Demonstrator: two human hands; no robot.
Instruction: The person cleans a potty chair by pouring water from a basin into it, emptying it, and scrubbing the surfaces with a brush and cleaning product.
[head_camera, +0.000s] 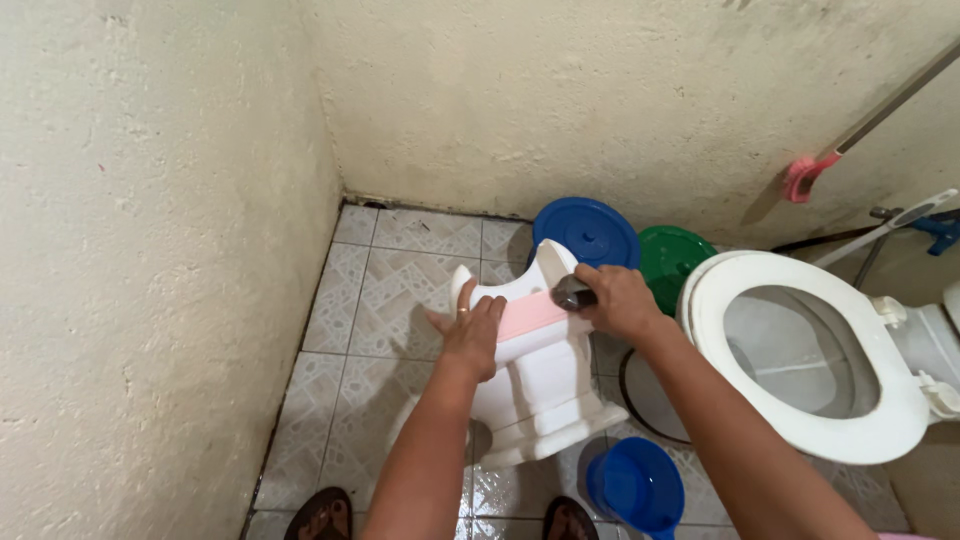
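The white potty (535, 385), stood on the wet tiles (400, 270) beside the toilet (800, 440), is best steadied by the flat, open left hand (470, 335) while the dark scrubber (572, 293), gripped in the closed right hand (620, 300), is worked firmly along its rim.

Both forearms are bare, with no sleeves in view. The left hand (470, 335) wears a thin pale ring on one finger; the right hand (620, 300) shows no jewellery. Below, two feet wear dark open sandals (322, 515), toes uncovered, at the bottom edge of the view.
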